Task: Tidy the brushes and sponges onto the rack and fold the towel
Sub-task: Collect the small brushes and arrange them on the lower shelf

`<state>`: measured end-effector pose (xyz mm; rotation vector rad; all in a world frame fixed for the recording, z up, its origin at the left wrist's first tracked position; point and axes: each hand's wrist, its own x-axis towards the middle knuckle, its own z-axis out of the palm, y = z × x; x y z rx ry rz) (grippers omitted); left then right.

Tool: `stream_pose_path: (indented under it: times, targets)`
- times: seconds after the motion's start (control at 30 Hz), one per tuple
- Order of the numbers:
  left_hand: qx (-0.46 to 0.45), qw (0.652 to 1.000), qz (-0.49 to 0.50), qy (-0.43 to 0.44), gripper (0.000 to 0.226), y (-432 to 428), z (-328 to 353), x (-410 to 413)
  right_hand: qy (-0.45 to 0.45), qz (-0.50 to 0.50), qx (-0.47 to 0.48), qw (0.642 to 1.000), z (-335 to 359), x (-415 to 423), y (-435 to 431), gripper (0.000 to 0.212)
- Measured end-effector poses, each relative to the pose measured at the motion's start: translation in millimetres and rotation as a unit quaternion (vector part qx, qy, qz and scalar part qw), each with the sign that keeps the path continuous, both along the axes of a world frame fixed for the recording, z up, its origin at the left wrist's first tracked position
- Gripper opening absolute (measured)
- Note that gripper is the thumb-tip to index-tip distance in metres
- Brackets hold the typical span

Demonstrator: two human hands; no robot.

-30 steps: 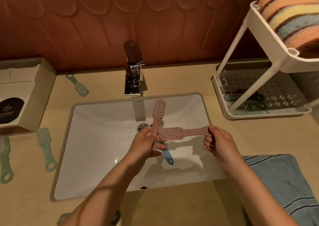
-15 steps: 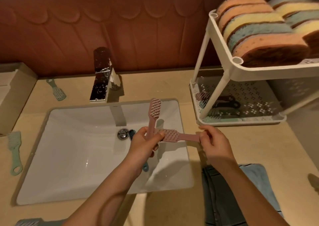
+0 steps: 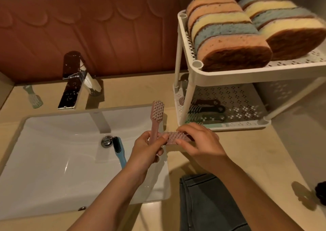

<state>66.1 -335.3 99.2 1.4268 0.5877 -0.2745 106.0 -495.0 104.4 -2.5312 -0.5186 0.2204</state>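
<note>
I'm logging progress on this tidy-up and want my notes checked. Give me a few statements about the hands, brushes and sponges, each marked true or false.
1. The left hand holds a pink brush upright. True.
2. Sponges stand on the top shelf of the rack. True.
3. The blue brush lies on the rack's lower shelf. False: it lies in the sink, beside the drain.
4. The right hand is empty. False: it grips a second pink brush, held crosswise.
5. A green brush lies on the counter. True.
</note>
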Motion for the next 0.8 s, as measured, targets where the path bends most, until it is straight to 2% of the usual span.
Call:
stream_pose_path:
  times: [0.27, 0.43, 0.5, 0.6, 0.73, 0.8]
  targets:
    - [-0.074, 0.993, 0.079, 0.049, 0.017, 1, 10, 25, 0.029, -0.13, 0.161, 0.978, -11, 29, -39, 0.02]
    - [-0.082, 0.991, 0.091, 0.055, 0.013, 9, 8, 29, 0.143, -0.095, 0.228, 0.958, -8, 49, -42, 0.015]
    - [-0.085, 0.99, 0.093, 0.058, 0.013, 12, 5, 29, 0.166, -0.083, 0.224, 0.957, -3, 59, -53, 0.017]
    - [-0.085, 0.99, 0.094, 0.066, 0.013, 15, 2, 31, 0.179, -0.123, 0.234, 0.948, -2, 70, -68, 0.019]
    - [-0.083, 0.99, 0.082, 0.077, 0.012, 18, 0, 39, 0.138, -0.179, 0.192, 0.955, -14, 92, -61, 0.018]
    - [-0.081, 0.991, 0.073, 0.081, 0.013, 17, 1, 42, 0.09, -0.178, 0.145, 0.969, -26, 114, -50, 0.025]
